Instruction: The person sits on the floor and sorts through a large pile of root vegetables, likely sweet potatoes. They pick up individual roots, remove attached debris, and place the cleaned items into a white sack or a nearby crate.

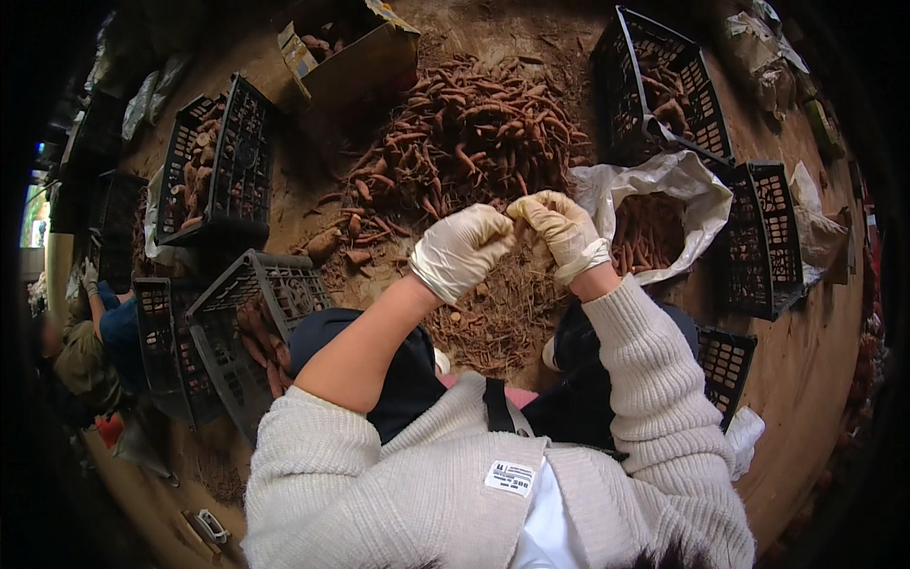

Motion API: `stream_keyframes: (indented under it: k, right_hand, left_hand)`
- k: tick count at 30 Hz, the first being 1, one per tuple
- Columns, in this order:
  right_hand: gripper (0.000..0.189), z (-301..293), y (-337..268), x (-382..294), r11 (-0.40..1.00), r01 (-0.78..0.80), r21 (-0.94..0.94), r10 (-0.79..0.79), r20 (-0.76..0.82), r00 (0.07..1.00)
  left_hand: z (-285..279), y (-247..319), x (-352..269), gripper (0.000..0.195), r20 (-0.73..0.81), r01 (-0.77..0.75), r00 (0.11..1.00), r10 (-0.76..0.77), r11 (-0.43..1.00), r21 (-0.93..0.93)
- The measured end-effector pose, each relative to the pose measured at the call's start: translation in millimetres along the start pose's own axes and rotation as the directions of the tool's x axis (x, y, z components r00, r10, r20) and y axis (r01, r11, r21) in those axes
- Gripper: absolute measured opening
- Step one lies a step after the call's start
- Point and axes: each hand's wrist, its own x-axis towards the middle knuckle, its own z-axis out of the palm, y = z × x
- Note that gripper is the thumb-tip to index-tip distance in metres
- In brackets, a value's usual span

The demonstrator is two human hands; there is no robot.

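Observation:
Both my hands wear pale thin gloves and meet in front of my knees. My left hand (466,249) is curled, and what its fingers hold is hidden. My right hand (560,231) pinches a small reddish root (522,229), mostly covered by the gloves, right beside the left fingertips. Just beyond my hands lies a large heap of thin sweet potato-like roots (483,121). Close to my right wrist stands a white woven sack (700,185), rolled open, with slender roots (643,238) inside. Beneath my hands, root trimmings (498,320) cover the floor between my feet.
Black plastic crates of roots stand at the left (245,153) and far right (700,92); a tilted grey crate (263,291) sits by my left knee. A cardboard box (362,64) is beyond the heap's left side. Another person (92,348) sits at far left.

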Motion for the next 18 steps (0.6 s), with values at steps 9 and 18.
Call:
stream_keyframes:
  k: [9,18]
  right_hand:
    - [0.019,-23,-2,13,0.952,0.098,0.291,-0.082,-0.069,0.994]
    - [0.023,-9,6,-2,0.996,0.083,0.038,-0.085,0.052,0.995]
  left_hand:
    - [-26,13,14,0.020,0.277,0.529,0.801,-0.531,0.411,-0.742]
    - [-26,-29,9,0.033,0.419,0.485,0.791,-0.445,0.038,-0.874]
